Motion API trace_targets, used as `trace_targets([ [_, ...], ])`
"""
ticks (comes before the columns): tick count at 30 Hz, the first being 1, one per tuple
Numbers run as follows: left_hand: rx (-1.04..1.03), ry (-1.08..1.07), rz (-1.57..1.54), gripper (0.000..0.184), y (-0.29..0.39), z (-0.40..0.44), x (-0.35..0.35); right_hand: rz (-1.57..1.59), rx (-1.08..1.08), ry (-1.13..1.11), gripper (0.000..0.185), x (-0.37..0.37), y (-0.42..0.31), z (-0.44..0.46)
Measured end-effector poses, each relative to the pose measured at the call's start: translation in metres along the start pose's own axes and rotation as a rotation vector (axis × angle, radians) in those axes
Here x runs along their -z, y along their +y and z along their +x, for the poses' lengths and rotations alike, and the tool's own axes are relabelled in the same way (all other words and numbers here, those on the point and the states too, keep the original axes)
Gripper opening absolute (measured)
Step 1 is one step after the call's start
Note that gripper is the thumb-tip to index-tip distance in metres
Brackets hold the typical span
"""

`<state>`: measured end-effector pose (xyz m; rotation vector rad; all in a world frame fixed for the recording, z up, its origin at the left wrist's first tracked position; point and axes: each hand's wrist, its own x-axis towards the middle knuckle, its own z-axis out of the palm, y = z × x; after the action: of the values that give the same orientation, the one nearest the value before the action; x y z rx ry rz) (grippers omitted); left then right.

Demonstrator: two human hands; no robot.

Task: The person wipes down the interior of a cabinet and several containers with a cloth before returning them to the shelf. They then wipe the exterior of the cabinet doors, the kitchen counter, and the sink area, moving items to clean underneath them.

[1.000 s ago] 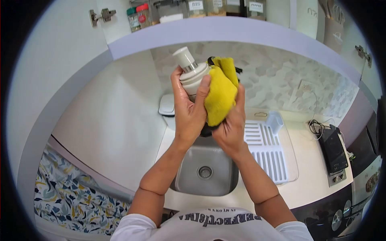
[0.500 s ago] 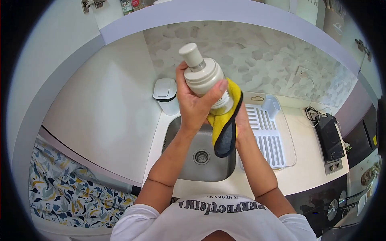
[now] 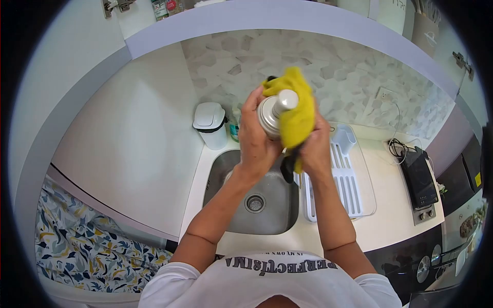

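Note:
My left hand (image 3: 255,136) is wrapped round a cream-white pump bottle (image 3: 268,117), held above the sink with its pump head pointing up toward me. A yellow cloth with black edging (image 3: 300,115) is bunched in my right hand (image 3: 317,146) and pressed against the right side of the bottle near the pump. The cloth covers part of the bottle, and its dark corner hangs below my hands. Most of the bottle's body is hidden behind my left hand and the cloth.
Below is the steel sink (image 3: 277,205) with its drain. A white bin (image 3: 210,123) and a green-labelled bottle (image 3: 235,126) stand behind it. To the right are a dish rack (image 3: 346,185) with a light-blue cup (image 3: 344,137) and a black cooktop (image 3: 418,174). A cabinet edge (image 3: 287,16) arches overhead.
The bottle has tipped from leaning left to having its pump face me. The cloth has moved from the bottle's base up to its side and top. The green-labelled bottle has come into view.

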<state>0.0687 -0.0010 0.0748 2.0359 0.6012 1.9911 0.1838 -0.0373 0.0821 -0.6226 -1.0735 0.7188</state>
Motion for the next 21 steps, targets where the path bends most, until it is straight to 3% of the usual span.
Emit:
trace_targets([
  [1, -0.127, -0.003, 0.104, 0.085, 0.0, 0.0, -0.003, -0.162, 0.151, -0.078, 0.036, -0.006, 0.0, 0.003],
  [2, -0.103, -0.006, 0.036, 0.087, 0.0, 0.0, -0.003, -0.324, 0.303, -0.159, 0.04, -0.009, -0.002, 0.005],
  [3, -0.104, -0.007, 0.032, 0.087, -0.002, 0.0, -0.002, -0.327, 0.305, -0.157, 0.04, -0.007, -0.008, 0.005],
  [6, -0.076, -0.06, -0.088, 0.092, -0.005, 0.001, 0.003, 0.045, -0.187, -0.275, 0.041, 0.008, -0.022, 0.009],
  [9, -0.189, -0.089, -0.044, 0.097, 0.0, 0.005, 0.003, 0.288, -0.374, -0.335, 0.035, 0.023, -0.03, 0.015],
  [10, -0.225, -0.105, -0.031, 0.101, -0.001, 0.007, 0.003, 0.307, -0.325, -0.282, 0.027, 0.02, -0.031, 0.015],
  [14, -0.217, -0.158, -0.036, 0.108, -0.002, 0.007, 0.004, 0.167, -0.301, -0.243, 0.028, 0.02, -0.033, 0.023],
  [21, 0.019, -0.449, -0.155, 0.114, 0.004, 0.008, 0.013, 0.002, -0.491, -0.503, 0.035, 0.039, -0.033, 0.07],
])
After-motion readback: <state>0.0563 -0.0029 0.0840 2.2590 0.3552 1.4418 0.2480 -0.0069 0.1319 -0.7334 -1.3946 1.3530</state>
